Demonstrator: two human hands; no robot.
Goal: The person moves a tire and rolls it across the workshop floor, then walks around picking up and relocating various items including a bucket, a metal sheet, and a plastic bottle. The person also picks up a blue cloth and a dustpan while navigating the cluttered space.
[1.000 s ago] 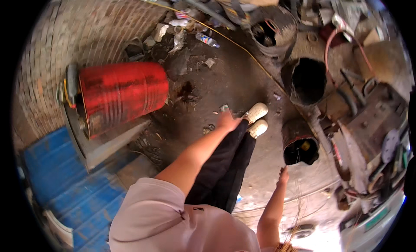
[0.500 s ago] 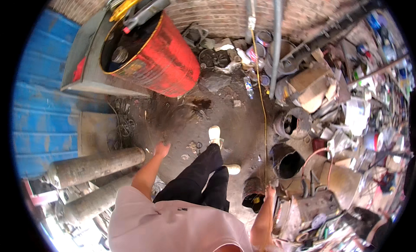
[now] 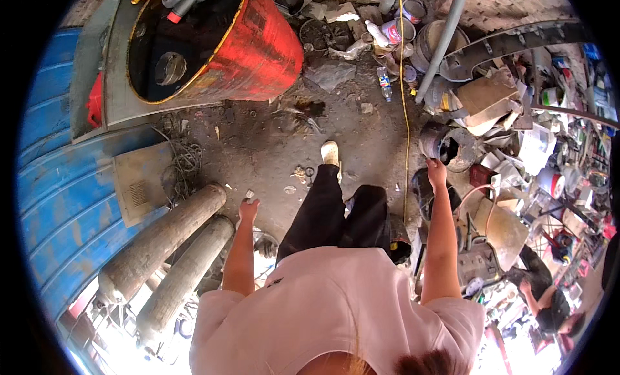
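Note:
My left hand (image 3: 248, 208) hangs low on the left with its fingers curled closed. A small pale piece (image 3: 250, 193) shows just beyond its fingertips; whether the hand holds it or it lies on the ground, I cannot tell. On the right, my right arm reaches forward and my right hand (image 3: 436, 172) appears over the near rim of a short, dirty metal cylinder (image 3: 431, 140). Contact between them cannot be made out, and its fingers are mostly hidden. A yellow hose or cord (image 3: 405, 117) runs along the ground just left of this hand.
A red drum (image 3: 258, 52) of dark liquid stands far left. Two grey gas cylinders (image 3: 174, 236) lie near left, beside tangled wire (image 3: 184, 159). Cartons (image 3: 487, 101), scrap and a plastic bottle (image 3: 384, 84) fill the right side. Another person (image 3: 546, 301) is low at right.
My body has moved forward, so the drum and metal cylinder appear nearer. My right arm has swung forward from beside the hose's near end to the cylinder; my left hand stays low.

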